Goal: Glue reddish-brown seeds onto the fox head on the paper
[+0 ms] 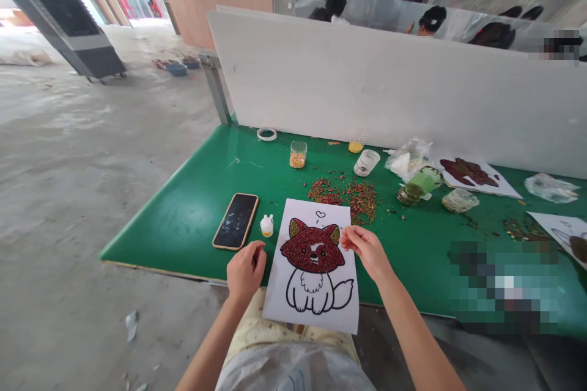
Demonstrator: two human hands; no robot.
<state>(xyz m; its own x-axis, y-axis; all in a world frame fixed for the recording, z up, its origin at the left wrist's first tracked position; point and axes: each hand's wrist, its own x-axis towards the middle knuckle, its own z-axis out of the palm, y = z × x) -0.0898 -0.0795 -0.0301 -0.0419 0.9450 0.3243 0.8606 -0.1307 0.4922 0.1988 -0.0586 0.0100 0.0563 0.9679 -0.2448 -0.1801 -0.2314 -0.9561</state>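
Note:
A white sheet (275, 293) with a fox drawing lies at the green table's front edge, its lower part overhanging. Dark red grains cover the fox's head and yellowish ones its ears; the body is bare outline. Left of the sheet, my left hand (246, 269) rests with fingers curled, nothing visible in it. My right hand (367, 247) is at the sheet's right edge beside the fox's ear, fingers pinched; whatever they hold is too small to name. Red and green grains (362, 200) lie scattered behind the sheet. A small white bottle (266, 225) stands to its left.
A phone (235, 221) lies at the left. Farther back are a tape roll (266, 134), a cup of yellow grains (298, 155), a tipped cup (366, 162), a green container (419, 186) and plastic bags. A white partition (367, 79) runs behind, with people beyond it.

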